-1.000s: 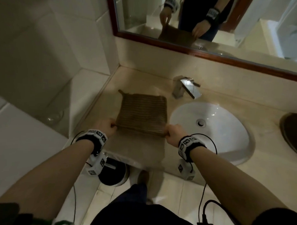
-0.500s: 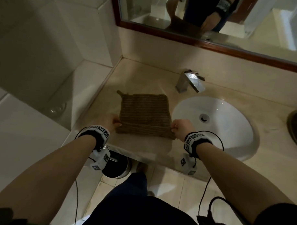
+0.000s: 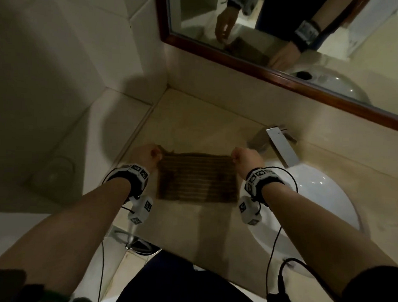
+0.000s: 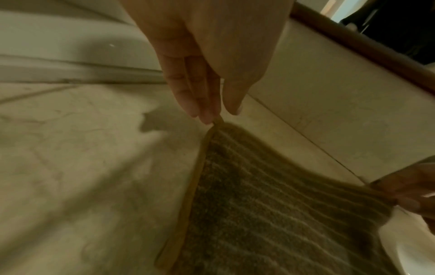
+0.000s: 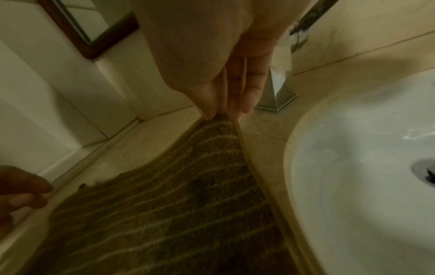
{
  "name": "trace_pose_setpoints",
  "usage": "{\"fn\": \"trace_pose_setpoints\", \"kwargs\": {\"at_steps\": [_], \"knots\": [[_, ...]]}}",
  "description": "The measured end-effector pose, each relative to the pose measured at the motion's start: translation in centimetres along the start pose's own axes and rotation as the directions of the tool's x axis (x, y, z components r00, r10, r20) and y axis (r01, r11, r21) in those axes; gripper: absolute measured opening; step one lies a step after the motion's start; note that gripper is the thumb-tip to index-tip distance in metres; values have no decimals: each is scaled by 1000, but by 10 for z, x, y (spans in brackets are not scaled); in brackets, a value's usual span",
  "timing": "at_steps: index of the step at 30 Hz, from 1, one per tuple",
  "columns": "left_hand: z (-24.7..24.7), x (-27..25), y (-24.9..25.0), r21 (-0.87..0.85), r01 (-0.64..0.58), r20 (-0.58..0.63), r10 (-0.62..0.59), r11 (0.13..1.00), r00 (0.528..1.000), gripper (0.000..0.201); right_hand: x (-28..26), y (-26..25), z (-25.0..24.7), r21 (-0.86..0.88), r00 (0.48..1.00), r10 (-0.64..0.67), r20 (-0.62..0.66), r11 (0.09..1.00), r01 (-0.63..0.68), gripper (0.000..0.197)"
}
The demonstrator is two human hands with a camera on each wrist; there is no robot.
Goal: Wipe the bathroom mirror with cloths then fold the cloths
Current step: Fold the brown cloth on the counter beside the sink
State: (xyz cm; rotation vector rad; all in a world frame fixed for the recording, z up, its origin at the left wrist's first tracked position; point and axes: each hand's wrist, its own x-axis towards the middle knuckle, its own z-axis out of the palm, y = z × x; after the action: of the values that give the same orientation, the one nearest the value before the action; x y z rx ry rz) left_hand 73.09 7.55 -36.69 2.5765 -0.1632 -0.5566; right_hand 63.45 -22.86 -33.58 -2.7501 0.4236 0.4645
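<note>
Fingers (image 4: 207,111) of left hand (image 3: 146,155) and right hand (image 3: 245,158) pinch far corners of cloth (image 3: 198,176). Soft, light, sags between; hold by corners, on counter (image 3: 217,129).

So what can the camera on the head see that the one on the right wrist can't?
Only the head view shows both forearms with their wristbands and the mirror's reflection of the hands. Only the right wrist view shows the sink drain and the fingertips of the right hand pinching a corner. Both show the brown striped cloth, the left hand, the faucet and the white sink.
</note>
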Motion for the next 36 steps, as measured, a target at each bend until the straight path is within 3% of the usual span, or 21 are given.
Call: {"fn": "trace_pose_setpoints", "kwargs": {"at_steps": [3, 8, 11, 15, 17, 18, 23, 28, 32, 34, 36], "knots": [[9, 12, -2, -8, 6, -28, -6, 1000, 1000, 6, 24, 1, 7, -34, 998, 30, 58, 999, -28, 31], [26, 7, 26, 12, -65, 84, 64, 998, 994, 19, 43, 13, 16, -93, 987, 4, 158, 996, 11, 22], [43, -8, 55, 56, -184, 134, 175, 981, 975, 17, 53, 19, 21, -68, 978, -5, 208, 998, 19, 23], [92, -46, 102, 49, -406, 331, 369, 913, 869, 23, 62, 24, 28, -7, 976, -24, 216, 1000, 26, 24], [121, -64, 127, 70, -462, 404, 399, 884, 823, 26, 65, 24, 31, -15, 974, -17, 228, 1000, 21, 25], [132, -70, 139, 98, -466, 412, 391, 879, 823, 27, 66, 23, 33, -22, 972, -11, 235, 1000, 16, 24], [169, -83, 168, 285, -247, 275, 168, 926, 947, 26, 66, 25, 41, -69, 980, -53, 191, 995, 68, 19], [175, -99, 169, 304, -224, 213, 163, 926, 963, 28, 66, 28, 35, -32, 970, -89, 228, 995, 99, 16], [166, -107, 166, 178, -156, 203, 119, 972, 972, 25, 62, 25, 27, 203, 960, -2, 282, 977, -57, 30], [156, -108, 161, 53, -53, 177, 43, 997, 983, 16, 66, 18, 19, 284, 944, 8, 330, 953, -107, 34], [143, -110, 151, -87, 74, 116, -64, 993, 991, 10, 70, 2, 9, 324, 913, 4, 407, 934, -149, 27]]}}
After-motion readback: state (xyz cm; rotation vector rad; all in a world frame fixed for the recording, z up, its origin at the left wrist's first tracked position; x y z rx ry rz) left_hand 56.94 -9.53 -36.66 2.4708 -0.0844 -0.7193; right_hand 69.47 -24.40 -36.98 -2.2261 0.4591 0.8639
